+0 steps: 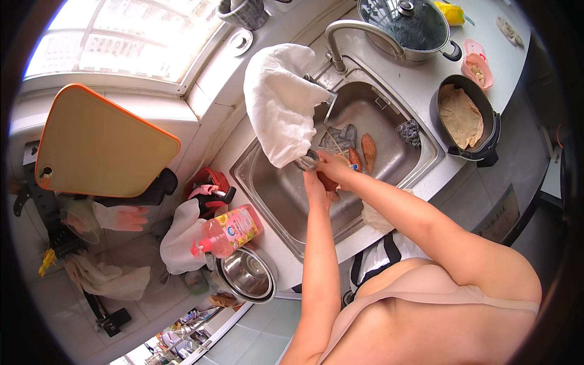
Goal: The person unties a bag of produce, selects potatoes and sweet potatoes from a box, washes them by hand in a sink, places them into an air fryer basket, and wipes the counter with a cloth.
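Note:
Both my hands are together over the stainless steel sink (283, 200). My left hand (317, 188) grips a reddish-brown root vegetable (326, 181), apparently a sweet potato, partly hidden by the fingers. My right hand (336, 168) is curled just above it, against a shiny metal object (307, 160) whose kind is unclear; whether it holds that object is hidden. Two more roots lie in the basin beyond my right hand: a long brownish one (368, 153) and a redder one (354, 159). Near them is a wet grey cloth (341, 138).
A white cloth (283, 100) hangs over the sink's far left side. The faucet (365, 27) arches behind. A dark scrubber (408, 133) sits on the right rim. A lidded pot (406, 27) and paper-lined basket (461, 118) stand right; a soap bottle (232, 230) and steel bowls (248, 273) left.

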`<state>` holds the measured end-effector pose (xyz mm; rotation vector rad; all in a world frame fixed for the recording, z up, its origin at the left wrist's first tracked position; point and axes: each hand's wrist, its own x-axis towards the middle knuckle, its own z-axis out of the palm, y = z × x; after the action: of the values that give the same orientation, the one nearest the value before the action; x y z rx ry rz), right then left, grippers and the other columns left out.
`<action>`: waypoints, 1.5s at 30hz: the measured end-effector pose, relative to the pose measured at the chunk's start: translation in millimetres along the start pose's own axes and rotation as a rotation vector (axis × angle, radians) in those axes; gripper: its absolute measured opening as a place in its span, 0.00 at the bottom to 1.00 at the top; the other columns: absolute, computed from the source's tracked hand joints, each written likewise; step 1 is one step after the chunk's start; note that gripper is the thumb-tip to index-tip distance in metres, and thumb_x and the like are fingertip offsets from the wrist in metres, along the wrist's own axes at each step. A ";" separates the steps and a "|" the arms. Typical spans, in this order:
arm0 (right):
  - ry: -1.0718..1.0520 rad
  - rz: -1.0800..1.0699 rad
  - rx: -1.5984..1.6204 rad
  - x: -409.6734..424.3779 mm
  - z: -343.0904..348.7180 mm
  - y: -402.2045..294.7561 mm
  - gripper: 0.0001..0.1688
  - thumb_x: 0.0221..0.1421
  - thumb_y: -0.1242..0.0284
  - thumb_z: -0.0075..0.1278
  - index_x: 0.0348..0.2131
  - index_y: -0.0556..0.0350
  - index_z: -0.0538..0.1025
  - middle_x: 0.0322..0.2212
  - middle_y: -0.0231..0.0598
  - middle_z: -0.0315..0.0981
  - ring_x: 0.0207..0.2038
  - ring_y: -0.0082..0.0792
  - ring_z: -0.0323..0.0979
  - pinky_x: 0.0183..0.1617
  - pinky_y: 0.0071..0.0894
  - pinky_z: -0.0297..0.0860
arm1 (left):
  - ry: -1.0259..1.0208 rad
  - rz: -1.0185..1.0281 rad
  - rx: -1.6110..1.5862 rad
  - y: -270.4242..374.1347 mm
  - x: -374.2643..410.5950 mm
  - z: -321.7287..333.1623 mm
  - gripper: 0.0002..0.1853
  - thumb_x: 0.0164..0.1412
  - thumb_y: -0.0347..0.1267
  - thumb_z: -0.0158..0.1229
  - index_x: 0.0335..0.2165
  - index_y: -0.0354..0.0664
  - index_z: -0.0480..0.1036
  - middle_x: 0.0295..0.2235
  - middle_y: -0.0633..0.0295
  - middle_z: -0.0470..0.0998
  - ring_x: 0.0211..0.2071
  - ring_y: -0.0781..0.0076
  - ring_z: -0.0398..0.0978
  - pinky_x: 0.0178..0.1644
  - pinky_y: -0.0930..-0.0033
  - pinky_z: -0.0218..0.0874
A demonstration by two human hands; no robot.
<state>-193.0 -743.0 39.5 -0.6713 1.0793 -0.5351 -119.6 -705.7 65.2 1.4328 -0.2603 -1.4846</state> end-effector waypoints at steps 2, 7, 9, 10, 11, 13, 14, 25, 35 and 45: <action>-0.067 0.139 0.259 16.4 -9.2 -0.1 0.28 0.56 0.63 0.39 0.53 0.55 0.56 0.33 0.44 0.67 0.34 0.30 0.67 0.33 0.27 0.65 | -0.051 0.133 0.173 -15.2 8.0 -6.8 0.16 0.60 0.34 0.42 0.46 0.41 0.61 0.42 0.63 0.67 0.41 0.72 0.67 0.45 0.71 0.59; 0.134 -0.055 0.412 15.6 9.7 13.1 0.24 0.58 0.68 0.33 0.54 0.52 0.55 0.33 0.40 0.66 0.29 0.30 0.68 0.26 0.32 0.66 | -0.015 0.100 0.193 -7.6 20.6 -8.4 0.19 0.58 0.34 0.46 0.46 0.37 0.60 0.40 0.63 0.69 0.38 0.71 0.70 0.42 0.70 0.62; 0.048 -0.203 0.159 6.2 21.1 27.1 0.31 0.55 0.77 0.36 0.57 0.46 0.48 0.37 0.36 0.63 0.33 0.27 0.66 0.37 0.24 0.66 | -0.110 0.042 -0.089 -7.5 42.0 -33.9 0.19 0.58 0.37 0.45 0.45 0.37 0.61 0.40 0.61 0.69 0.37 0.69 0.71 0.41 0.68 0.64; 0.150 -0.370 -0.002 16.3 17.5 49.5 0.34 0.53 0.79 0.39 0.57 0.45 0.47 0.39 0.37 0.62 0.35 0.27 0.65 0.40 0.25 0.65 | -0.101 -0.025 -0.034 -6.9 48.3 -30.1 0.19 0.58 0.39 0.43 0.43 0.36 0.63 0.40 0.60 0.70 0.39 0.68 0.70 0.42 0.67 0.63; 0.153 -0.330 0.052 10.2 23.2 42.6 0.35 0.53 0.79 0.40 0.57 0.46 0.48 0.41 0.38 0.61 0.37 0.28 0.65 0.41 0.26 0.65 | -0.096 -0.005 -0.058 -8.6 45.9 -33.9 0.19 0.59 0.39 0.42 0.44 0.37 0.62 0.41 0.59 0.69 0.39 0.68 0.70 0.43 0.67 0.63; 0.135 -0.162 0.298 -8.2 26.7 15.7 0.35 0.52 0.78 0.42 0.57 0.50 0.48 0.45 0.41 0.60 0.43 0.31 0.63 0.44 0.27 0.63 | -0.097 0.028 -0.101 -13.8 36.2 -32.1 0.18 0.61 0.38 0.38 0.46 0.40 0.59 0.43 0.59 0.67 0.41 0.68 0.69 0.44 0.67 0.62; 0.119 -0.031 0.495 -13.5 22.9 5.2 0.34 0.51 0.78 0.43 0.56 0.52 0.49 0.47 0.42 0.59 0.46 0.32 0.62 0.46 0.28 0.62 | -0.018 0.088 -0.046 -19.5 25.6 -19.8 0.19 0.61 0.36 0.39 0.50 0.42 0.54 0.45 0.60 0.65 0.44 0.69 0.66 0.46 0.67 0.60; 0.368 0.035 0.043 21.0 -3.7 32.0 0.23 0.55 0.61 0.35 0.37 0.63 0.70 0.26 0.44 0.72 0.30 0.45 0.70 0.36 0.39 0.64 | -0.032 0.044 -0.037 -7.8 35.7 -2.5 0.15 0.53 0.29 0.54 0.40 0.42 0.63 0.33 0.67 0.69 0.32 0.75 0.70 0.32 0.72 0.64; 0.390 -0.545 -0.437 7.8 13.6 28.4 0.23 0.48 0.73 0.44 0.46 0.59 0.64 0.28 0.42 0.67 0.32 0.35 0.66 0.37 0.28 0.63 | 0.054 0.166 -0.229 -16.6 65.4 -25.1 0.15 0.57 0.39 0.48 0.40 0.44 0.60 0.33 0.63 0.69 0.32 0.69 0.69 0.33 0.68 0.64; 0.095 0.325 0.265 -31.8 36.1 -30.3 0.25 0.54 0.49 0.32 0.19 0.48 0.65 0.10 0.29 0.57 0.06 0.21 0.49 0.08 0.19 0.41 | -0.123 0.115 -0.120 4.8 23.1 -38.8 0.32 0.44 0.41 0.62 0.45 0.43 0.58 0.36 0.65 0.69 0.35 0.71 0.70 0.37 0.71 0.64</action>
<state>-174.1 -733.5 92.3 -0.2331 1.1542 -0.4204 -79.5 -707.1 43.8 1.2137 -0.3188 -1.4707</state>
